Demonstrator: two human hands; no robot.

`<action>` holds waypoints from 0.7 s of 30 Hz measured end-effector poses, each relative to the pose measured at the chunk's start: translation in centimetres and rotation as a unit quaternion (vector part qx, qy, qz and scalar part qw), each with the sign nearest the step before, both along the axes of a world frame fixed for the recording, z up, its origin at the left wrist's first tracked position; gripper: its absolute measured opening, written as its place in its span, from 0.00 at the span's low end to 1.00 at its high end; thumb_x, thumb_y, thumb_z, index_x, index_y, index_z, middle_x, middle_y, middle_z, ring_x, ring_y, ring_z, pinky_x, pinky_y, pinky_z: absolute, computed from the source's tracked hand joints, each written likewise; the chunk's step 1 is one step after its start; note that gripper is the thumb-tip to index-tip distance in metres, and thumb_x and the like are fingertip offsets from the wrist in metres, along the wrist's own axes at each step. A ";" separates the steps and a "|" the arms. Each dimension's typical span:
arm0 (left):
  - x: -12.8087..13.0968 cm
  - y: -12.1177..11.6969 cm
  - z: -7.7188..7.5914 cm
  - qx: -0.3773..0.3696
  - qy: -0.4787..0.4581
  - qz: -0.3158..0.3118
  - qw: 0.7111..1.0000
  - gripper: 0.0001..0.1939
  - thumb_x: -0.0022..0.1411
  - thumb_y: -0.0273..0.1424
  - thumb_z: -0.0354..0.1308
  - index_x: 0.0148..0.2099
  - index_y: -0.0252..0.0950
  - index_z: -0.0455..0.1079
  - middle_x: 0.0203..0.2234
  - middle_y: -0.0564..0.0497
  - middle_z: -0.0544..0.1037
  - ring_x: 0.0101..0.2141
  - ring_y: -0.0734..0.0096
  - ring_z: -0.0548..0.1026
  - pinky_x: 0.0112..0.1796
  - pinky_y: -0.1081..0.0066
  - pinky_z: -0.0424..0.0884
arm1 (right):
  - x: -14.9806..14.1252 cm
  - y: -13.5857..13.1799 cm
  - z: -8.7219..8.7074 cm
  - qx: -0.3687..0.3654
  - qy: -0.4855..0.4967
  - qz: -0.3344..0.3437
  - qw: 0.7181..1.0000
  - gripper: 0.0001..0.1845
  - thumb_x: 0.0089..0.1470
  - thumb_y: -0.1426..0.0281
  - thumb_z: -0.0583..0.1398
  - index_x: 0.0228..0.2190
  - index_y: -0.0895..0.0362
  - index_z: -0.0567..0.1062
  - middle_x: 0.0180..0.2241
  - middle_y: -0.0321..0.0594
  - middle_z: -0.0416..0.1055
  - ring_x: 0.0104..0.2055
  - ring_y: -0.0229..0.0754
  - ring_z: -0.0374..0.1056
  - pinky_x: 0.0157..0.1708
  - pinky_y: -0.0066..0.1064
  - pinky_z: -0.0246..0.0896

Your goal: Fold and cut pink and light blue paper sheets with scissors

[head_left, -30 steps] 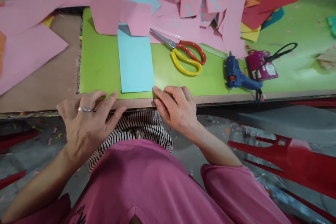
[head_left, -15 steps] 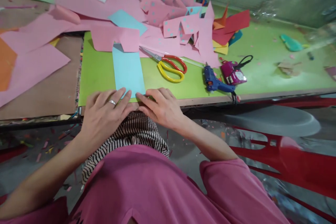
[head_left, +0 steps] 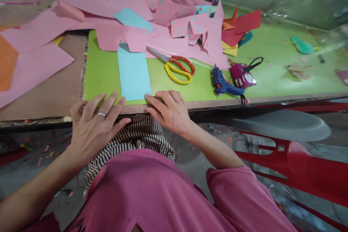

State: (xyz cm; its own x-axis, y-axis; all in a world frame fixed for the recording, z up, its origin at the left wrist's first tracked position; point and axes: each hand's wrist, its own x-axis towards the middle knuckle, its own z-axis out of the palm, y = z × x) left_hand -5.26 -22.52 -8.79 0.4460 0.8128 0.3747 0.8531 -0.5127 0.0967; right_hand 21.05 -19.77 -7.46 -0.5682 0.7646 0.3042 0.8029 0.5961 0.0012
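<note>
A light blue paper strip lies flat on the green sheet near the table's front edge. Its far end meets a pink cut-out piece. At the strip's lower left corner is my left hand, its fingers spread over the table edge and a ring on one finger. My right hand rests by the lower right corner, index fingertip touching it, fingers apart and nothing gripped. Scissors with one red and one yellow handle lie right of the strip, their blades parted slightly.
Farther right are a blue glue gun and a magenta device with a black loop. Pink dotted paper pieces pile up at the back. Pink sheets cover the left side. A red chair stands below the table at right.
My left hand has moved left, off the strip's near edge, and its fingers have spread. My right hand has shifted slightly right. The strip's near edge now shows fully.
</note>
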 end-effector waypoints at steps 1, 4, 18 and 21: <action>-0.2 0.0 -0.1 0.002 -0.002 -0.001 1.000 0.32 0.70 0.43 0.57 0.72 0.44 0.57 0.64 0.43 0.71 0.59 0.46 0.71 0.57 0.48 0.59 | 0.0 -0.1 -0.1 -0.009 0.006 -0.002 1.000 0.24 0.70 0.56 0.52 0.58 0.54 0.73 0.45 0.46 0.74 0.45 0.47 0.63 0.44 0.39 0.56; 0.0 0.6 0.3 0.012 -0.019 -0.010 1.000 0.24 0.71 0.40 0.56 0.66 0.43 0.67 0.60 0.44 0.75 0.56 0.47 0.73 0.56 0.49 0.60 | 0.7 0.2 0.1 -0.032 0.045 0.009 0.998 0.25 0.69 0.55 0.52 0.56 0.57 0.74 0.46 0.47 0.74 0.46 0.48 0.64 0.46 0.40 0.60; 4.7 8.1 6.2 -0.308 -0.003 -0.066 0.949 0.08 0.62 0.34 0.56 0.37 0.36 0.73 0.32 0.47 0.78 0.34 0.63 0.74 0.34 0.67 0.64 | 5.5 10.9 5.6 -0.198 -0.079 -0.186 0.959 0.21 0.55 0.72 0.58 0.50 0.65 0.74 0.46 0.56 0.75 0.45 0.52 0.70 0.43 0.40 0.61; 4.8 8.1 7.0 -0.321 -0.015 -0.069 0.945 0.05 0.59 0.29 0.55 0.30 0.37 0.69 0.30 0.48 0.77 0.30 0.66 0.71 0.30 0.68 0.59 | 6.0 11.4 6.8 -0.238 -0.115 -0.200 0.943 0.15 0.49 0.71 0.62 0.41 0.62 0.76 0.39 0.51 0.75 0.38 0.48 0.69 0.36 0.37 0.58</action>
State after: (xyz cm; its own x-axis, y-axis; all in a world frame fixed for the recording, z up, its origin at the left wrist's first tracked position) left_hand -0.42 -14.43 -1.80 0.5613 0.8119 -0.1608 0.7745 -0.4468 0.4478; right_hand 27.02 -8.35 -0.67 -0.2148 0.9505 -0.2244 0.9748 0.2228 0.0105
